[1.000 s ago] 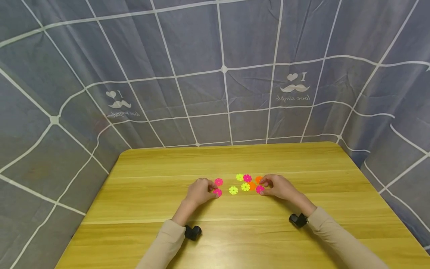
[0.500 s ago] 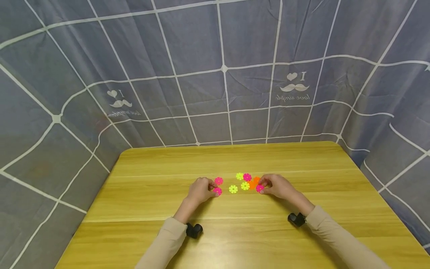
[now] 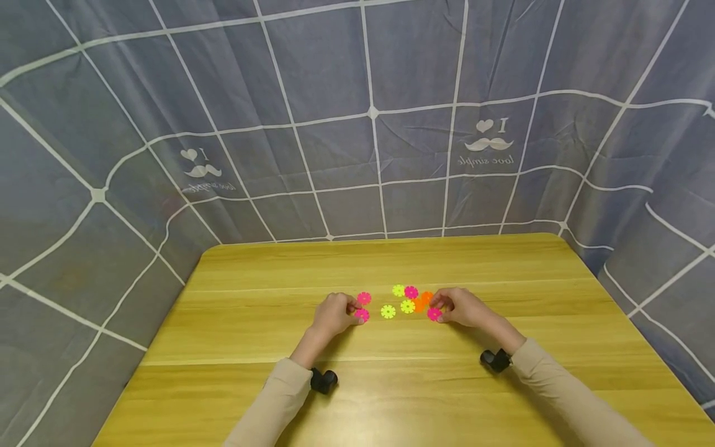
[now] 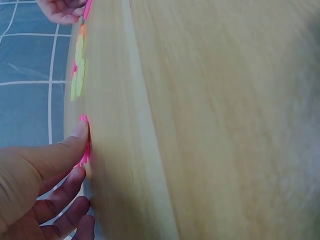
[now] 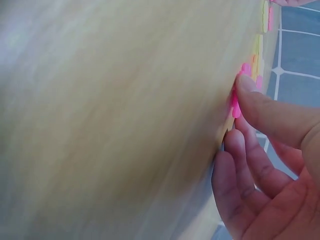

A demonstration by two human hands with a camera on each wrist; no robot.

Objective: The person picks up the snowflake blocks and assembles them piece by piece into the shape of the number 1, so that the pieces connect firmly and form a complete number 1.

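Observation:
In the head view, my left hand (image 3: 335, 313) pinches a pink notched snowflake disc (image 3: 363, 315) by its left edge, low at the tabletop. The left wrist view shows the thumb on that disc (image 4: 86, 145). Just behind it is a second pink disc (image 3: 364, 298). My right hand (image 3: 462, 308) holds another pink disc (image 3: 434, 314) between thumb and finger, also seen as a pink disc (image 5: 237, 97) from the right wrist. By the right fingertips lie two orange discs (image 3: 419, 305), close together. Further left are a yellow disc (image 3: 408, 307) and a lone yellow disc (image 3: 388, 311).
A yellow disc (image 3: 398, 290) and a pink disc (image 3: 411, 292) sit side by side at the back of the group. The wood-grain table (image 3: 368, 385) extends around them. A grey curtain with white lines (image 3: 329, 155) hangs beyond the far edge.
One orange disc by my right fingers has shifted left against the other. The pink disc at my right hand has moved slightly right. My left hand stays at its disc.

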